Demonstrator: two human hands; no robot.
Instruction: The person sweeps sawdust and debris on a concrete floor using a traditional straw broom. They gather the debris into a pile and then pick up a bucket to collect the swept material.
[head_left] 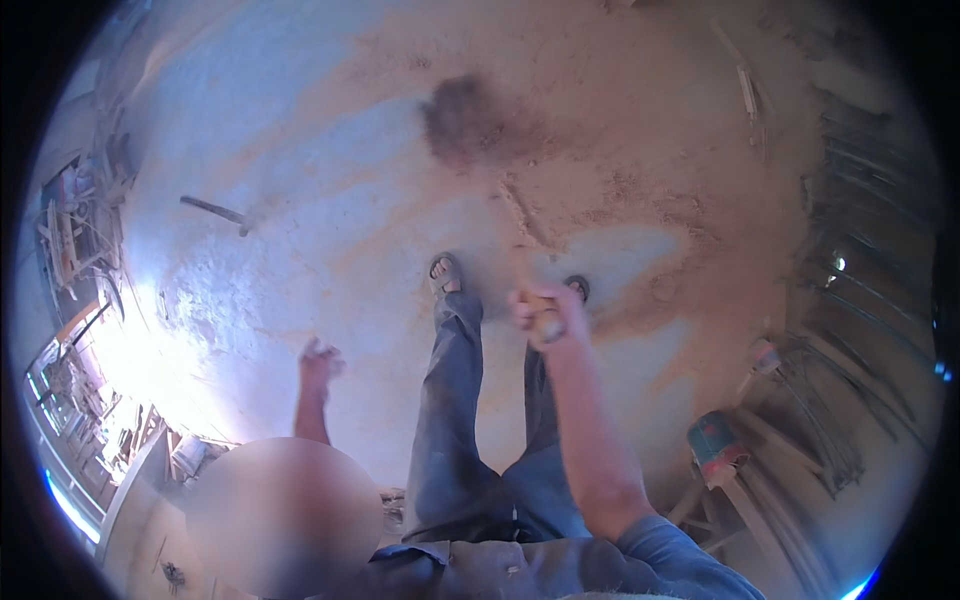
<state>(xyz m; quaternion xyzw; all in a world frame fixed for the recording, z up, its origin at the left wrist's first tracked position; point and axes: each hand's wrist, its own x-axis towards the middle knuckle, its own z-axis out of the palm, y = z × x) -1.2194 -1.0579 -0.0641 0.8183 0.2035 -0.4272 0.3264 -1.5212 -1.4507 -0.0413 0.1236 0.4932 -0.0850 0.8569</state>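
Handle is in the right hand, whose fingers are closed around it; this hand is the nearer one. Its long axis seems to run forward from the body, toward a dark blurred clump; whether they join, I cannot tell. Left hand, loosely half-open and apparently empty, is well left of the handle. Reddish dust lies forward-right of the handle.

Right arm reached forward, right hand curled tight ahead of the torso. Left hand hung out left, loosely bent, blurred.
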